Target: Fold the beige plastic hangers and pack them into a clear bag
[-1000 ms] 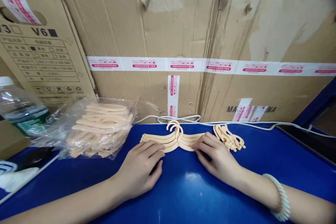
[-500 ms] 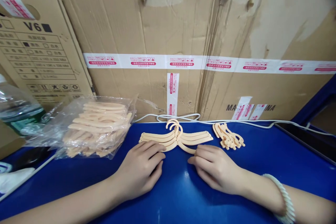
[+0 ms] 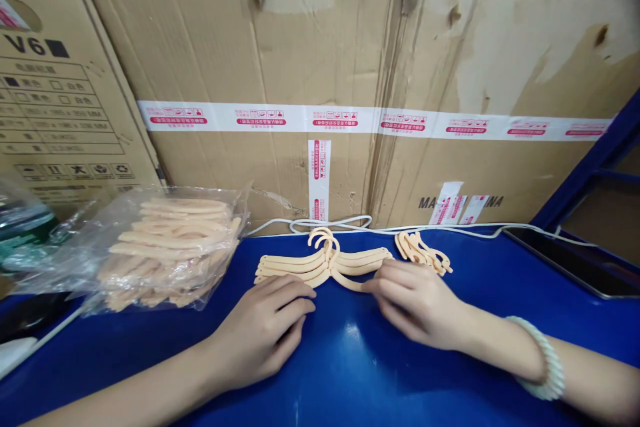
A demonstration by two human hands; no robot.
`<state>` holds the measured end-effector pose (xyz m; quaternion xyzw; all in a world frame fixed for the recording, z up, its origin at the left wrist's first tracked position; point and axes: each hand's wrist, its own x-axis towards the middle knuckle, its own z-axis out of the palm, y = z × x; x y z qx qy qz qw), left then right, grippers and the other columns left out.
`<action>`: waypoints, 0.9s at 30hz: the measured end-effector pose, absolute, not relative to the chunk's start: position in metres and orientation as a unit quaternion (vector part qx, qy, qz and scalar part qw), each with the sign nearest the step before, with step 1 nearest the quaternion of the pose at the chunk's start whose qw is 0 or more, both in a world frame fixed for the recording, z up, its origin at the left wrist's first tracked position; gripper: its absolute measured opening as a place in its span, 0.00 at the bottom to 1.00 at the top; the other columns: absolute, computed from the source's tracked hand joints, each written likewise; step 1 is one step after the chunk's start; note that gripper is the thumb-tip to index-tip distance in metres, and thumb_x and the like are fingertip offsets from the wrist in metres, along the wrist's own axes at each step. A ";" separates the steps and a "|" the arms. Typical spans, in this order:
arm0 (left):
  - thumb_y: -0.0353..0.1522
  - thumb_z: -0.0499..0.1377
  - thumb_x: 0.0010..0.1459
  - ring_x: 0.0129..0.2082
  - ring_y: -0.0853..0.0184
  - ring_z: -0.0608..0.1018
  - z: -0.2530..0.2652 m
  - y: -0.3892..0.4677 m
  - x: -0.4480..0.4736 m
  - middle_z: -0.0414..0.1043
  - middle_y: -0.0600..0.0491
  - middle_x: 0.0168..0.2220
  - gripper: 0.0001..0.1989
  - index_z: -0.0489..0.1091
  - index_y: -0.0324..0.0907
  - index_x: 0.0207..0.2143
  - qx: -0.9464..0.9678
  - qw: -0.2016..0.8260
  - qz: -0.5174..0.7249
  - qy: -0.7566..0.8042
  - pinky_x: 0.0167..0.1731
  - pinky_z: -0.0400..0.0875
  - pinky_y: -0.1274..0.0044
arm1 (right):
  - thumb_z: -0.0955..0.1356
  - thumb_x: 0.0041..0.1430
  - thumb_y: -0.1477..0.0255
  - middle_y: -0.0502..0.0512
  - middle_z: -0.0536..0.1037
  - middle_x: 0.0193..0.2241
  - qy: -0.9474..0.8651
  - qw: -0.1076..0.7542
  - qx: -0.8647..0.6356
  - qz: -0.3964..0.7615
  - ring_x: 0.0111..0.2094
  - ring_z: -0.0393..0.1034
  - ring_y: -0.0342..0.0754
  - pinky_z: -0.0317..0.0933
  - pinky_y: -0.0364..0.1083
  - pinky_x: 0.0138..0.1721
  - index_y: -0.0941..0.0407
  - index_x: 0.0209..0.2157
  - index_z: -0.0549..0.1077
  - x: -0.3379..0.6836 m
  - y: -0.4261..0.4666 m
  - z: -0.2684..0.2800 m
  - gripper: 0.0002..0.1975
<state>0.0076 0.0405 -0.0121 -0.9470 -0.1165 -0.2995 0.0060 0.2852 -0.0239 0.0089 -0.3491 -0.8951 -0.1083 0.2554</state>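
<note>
at the back centre of a blue desk (image 3: 350,380), partly covered: a fanned stack of small peach clothes hangers (image 3: 330,270), hooks pointing away. over the near left arms of the stack, a left hand (image 3: 267,333) with fingers curled and close together; cannot tell whether gripping or only resting. at the tip of the nearest right arm, a right hand (image 3: 423,300) with fingers bunched, a pale twisted bracelet (image 3: 553,360) at the wrist; fingertips hidden, so cannot tell whether clamped. just beyond, a small pile of matching curved pieces (image 3: 423,253), overlapped and hard to count. to the left, a crinkled clear plastic bag (image 3: 75,267) of more peach pieces (image 3: 170,240), outlines blurred by glare. cut off at the left edge, a partly green bottle (image 3: 25,230), and lower down a black object (image 3: 35,315) too partial to name. glossy surface, one soft reflection before the hangers; along the back, a looped white cable (image 3: 371,221), and at far right a flat dark slab (image 3: 575,263). behind, scuffed brown cardboard (image 3: 225,47) crossed by white tape (image 3: 297,117) with red print.
</note>
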 end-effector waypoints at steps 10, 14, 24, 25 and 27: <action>0.24 0.51 0.62 0.45 0.59 0.74 -0.017 0.044 0.006 0.73 0.48 0.44 0.15 0.67 0.43 0.49 -0.935 -0.018 -0.296 -0.195 0.47 0.70 0.65 | 0.64 0.65 0.74 0.62 0.73 0.45 -0.812 0.241 -0.517 -0.123 0.46 0.67 0.57 0.65 0.56 0.44 0.54 0.48 0.71 0.371 -0.039 -0.004 0.12; 0.26 0.51 0.61 0.48 0.58 0.72 -0.019 0.046 0.007 0.70 0.48 0.47 0.16 0.64 0.43 0.51 -0.931 -0.013 -0.270 -0.246 0.52 0.66 0.61 | 0.63 0.66 0.72 0.61 0.73 0.49 -0.813 0.227 -0.520 -0.128 0.50 0.65 0.59 0.63 0.60 0.47 0.51 0.53 0.70 0.377 -0.042 -0.018 0.15; 0.29 0.53 0.60 0.48 0.55 0.72 -0.022 0.049 0.007 0.71 0.48 0.47 0.14 0.66 0.44 0.49 -0.927 0.012 -0.253 -0.277 0.48 0.64 0.62 | 0.64 0.68 0.72 0.59 0.76 0.49 -0.823 0.257 -0.498 -0.094 0.51 0.66 0.58 0.63 0.60 0.48 0.50 0.52 0.73 0.377 -0.039 -0.022 0.14; 0.29 0.53 0.60 0.48 0.55 0.72 -0.022 0.049 0.007 0.71 0.48 0.46 0.14 0.66 0.44 0.48 -0.927 0.013 -0.252 -0.279 0.48 0.64 0.62 | 0.63 0.68 0.72 0.59 0.77 0.49 -0.824 0.261 -0.494 -0.092 0.51 0.67 0.58 0.63 0.59 0.48 0.50 0.51 0.74 0.377 -0.039 -0.022 0.13; 0.29 0.53 0.60 0.48 0.55 0.72 -0.021 0.049 0.007 0.72 0.49 0.46 0.13 0.66 0.43 0.47 -0.927 0.012 -0.247 -0.282 0.48 0.64 0.61 | 0.63 0.68 0.72 0.59 0.78 0.48 -0.828 0.265 -0.487 -0.088 0.50 0.67 0.58 0.63 0.59 0.47 0.51 0.49 0.74 0.378 -0.039 -0.023 0.12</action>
